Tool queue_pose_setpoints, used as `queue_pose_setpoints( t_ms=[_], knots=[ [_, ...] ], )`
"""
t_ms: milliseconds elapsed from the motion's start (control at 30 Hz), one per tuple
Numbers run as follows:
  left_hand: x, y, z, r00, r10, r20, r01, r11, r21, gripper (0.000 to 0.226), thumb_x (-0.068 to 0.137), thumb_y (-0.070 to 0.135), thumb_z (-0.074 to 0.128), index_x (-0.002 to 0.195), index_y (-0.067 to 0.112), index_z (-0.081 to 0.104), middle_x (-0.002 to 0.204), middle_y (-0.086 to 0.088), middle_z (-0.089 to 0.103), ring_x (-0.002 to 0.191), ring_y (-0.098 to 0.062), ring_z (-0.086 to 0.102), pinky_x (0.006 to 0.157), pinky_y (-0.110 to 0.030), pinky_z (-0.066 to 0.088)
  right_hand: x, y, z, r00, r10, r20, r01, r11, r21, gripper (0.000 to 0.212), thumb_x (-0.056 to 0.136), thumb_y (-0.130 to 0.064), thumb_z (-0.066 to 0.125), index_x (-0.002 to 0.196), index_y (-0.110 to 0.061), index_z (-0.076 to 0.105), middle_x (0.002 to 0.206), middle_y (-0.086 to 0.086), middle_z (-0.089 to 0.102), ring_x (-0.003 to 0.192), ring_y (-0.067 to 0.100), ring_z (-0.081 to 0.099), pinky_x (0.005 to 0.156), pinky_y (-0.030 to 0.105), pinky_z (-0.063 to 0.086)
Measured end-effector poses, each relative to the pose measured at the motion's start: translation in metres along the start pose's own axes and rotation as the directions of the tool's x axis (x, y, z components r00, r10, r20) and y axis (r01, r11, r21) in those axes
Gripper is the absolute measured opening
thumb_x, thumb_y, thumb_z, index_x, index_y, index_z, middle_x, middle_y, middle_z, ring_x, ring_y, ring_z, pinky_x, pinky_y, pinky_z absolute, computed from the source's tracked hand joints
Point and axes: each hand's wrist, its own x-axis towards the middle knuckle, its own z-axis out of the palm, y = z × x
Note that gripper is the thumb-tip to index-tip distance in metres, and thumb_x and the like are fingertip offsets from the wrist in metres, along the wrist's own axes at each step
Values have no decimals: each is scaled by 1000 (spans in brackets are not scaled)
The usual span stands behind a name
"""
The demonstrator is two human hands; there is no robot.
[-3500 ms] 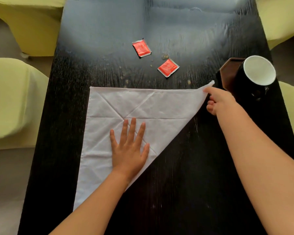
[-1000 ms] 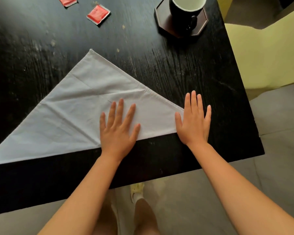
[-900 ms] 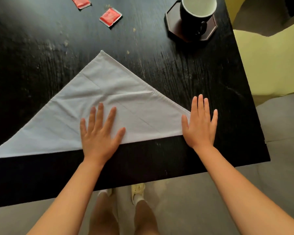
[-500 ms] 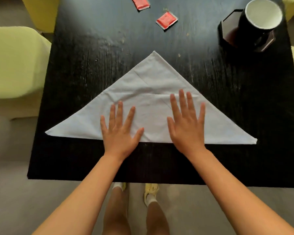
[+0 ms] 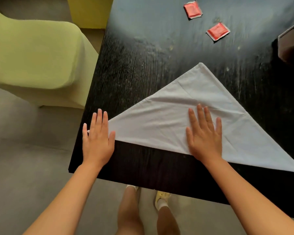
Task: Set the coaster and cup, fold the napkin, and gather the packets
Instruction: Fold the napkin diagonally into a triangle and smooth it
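A white napkin (image 5: pixel 173 116), folded into a triangle, lies flat on the black table (image 5: pixel 143 56) with its long edge towards me. My left hand (image 5: pixel 97 138) presses flat on the napkin's left tip near the table's left edge. My right hand (image 5: pixel 204 133) lies flat, fingers spread, on the middle of the napkin. Two red packets (image 5: pixel 193 9) (image 5: pixel 217 31) lie apart at the far side of the table. A dark octagonal coaster (image 5: pixel 290 43) shows at the right edge of the view; the cup is out of view.
A yellow-green chair (image 5: pixel 34 56) stands close to the table's left side. Another yellow piece of furniture (image 5: pixel 90 12) is behind it. My legs and shoes (image 5: pixel 161 197) are below the table's near edge. Small crumbs dot the table beyond the napkin.
My left hand has slid left along the napkin's long edge to its left tip. My right hand stayed flat on the middle. The view has swung left, and the cup has dropped out of it.
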Motion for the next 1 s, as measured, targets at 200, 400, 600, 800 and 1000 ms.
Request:
queue_pose_setpoints(
  t_ms=[200, 400, 600, 800, 1000],
  knots=[
    [-3, 56, -12, 993, 11, -117, -17, 999, -48, 66, 94, 46, 15, 148, 13, -1, 157, -8, -4, 145, -19, -4, 113, -55, -5, 0, -4, -3, 999, 2, 41, -2, 1000, 2, 60, 90, -45, 10, 146, -30, -7, 154, -5, -14, 143, 11, -13, 112, 43, -14],
    [-7, 163, 6, 949, 311, -60, -315, 945, -89, 63, 89, 48, 31, 147, 27, 19, 156, -4, 12, 145, -24, 13, 113, -57, 4, 9, 13, -18, 988, -151, -13, 151, 986, 72, 56, 93, -44, 15, 146, -28, 5, 156, -4, 5, 144, 14, 3, 114, 41, -7],
    [-5, 161, 23, 958, 283, -49, -284, 958, -29, 67, 82, 54, 39, 145, 33, 28, 156, -6, 20, 144, -25, 17, 110, -60, 5, 89, 29, -33, 688, -710, 149, 725, 681, -101, 54, 95, -46, 22, 146, -27, 19, 155, 2, 16, 143, 22, 10, 115, 47, 7],
    [-5, 161, 26, 954, 288, -83, -291, 956, -29, 69, 82, 53, 40, 146, 32, 25, 156, -6, 19, 144, -26, 15, 109, -62, 9, 185, 61, -50, 750, -648, 131, 661, 725, -195, 62, 92, -50, 15, 147, -22, 17, 156, 4, 17, 144, 19, 7, 115, 47, 2],
    [-5, 162, 21, 958, 284, -39, -285, 958, -30, 68, 84, 52, 36, 147, 30, 23, 157, -7, 17, 144, -26, 14, 110, -61, 7, 192, 61, -50, 878, -473, 73, 476, 847, -237, 63, 95, -52, 18, 149, -22, 3, 159, -1, 3, 145, 17, -3, 111, 55, -10]
  ],
)
